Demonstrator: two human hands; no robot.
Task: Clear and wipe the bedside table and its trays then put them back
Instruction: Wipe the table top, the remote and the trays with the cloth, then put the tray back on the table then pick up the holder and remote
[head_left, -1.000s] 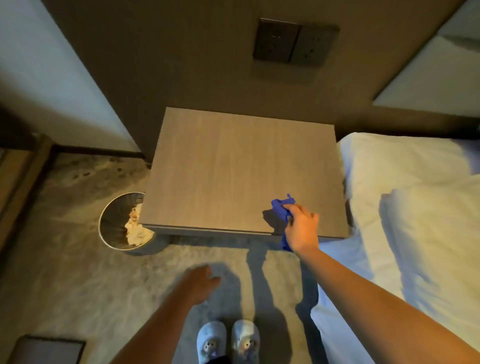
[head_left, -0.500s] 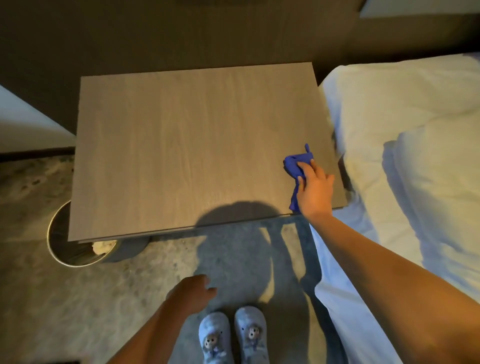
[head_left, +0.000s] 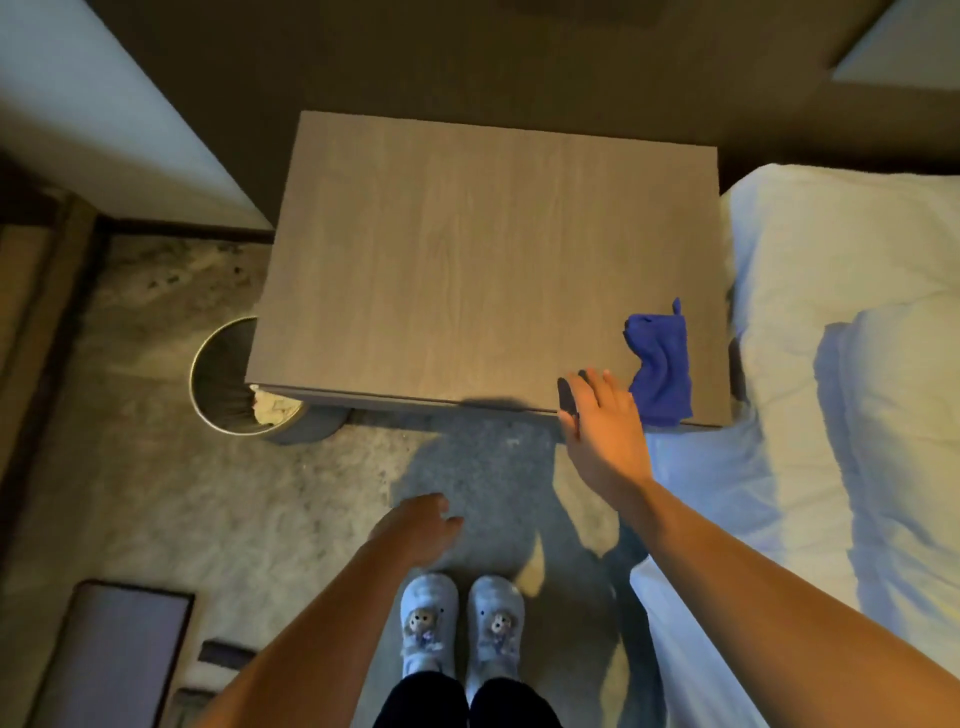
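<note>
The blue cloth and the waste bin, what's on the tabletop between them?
Nothing: in the head view the bedside table is bare from the blue cloth to the waste bin.

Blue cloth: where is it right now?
The blue cloth lies on the bedside table, at its front corner nearest the bed, just beside the open right hand.

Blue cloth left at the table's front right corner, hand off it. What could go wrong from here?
1. The blue cloth lies right at the bedside table's front edge, its lower end at the lip; a brush from the open right hand beside it could drop it on the carpet.
2. No trays show on the tabletop; setting them back with the cloth there could trap it underneath.
3. The waste bin sits partly under the left corner, easy to kick.
</note>
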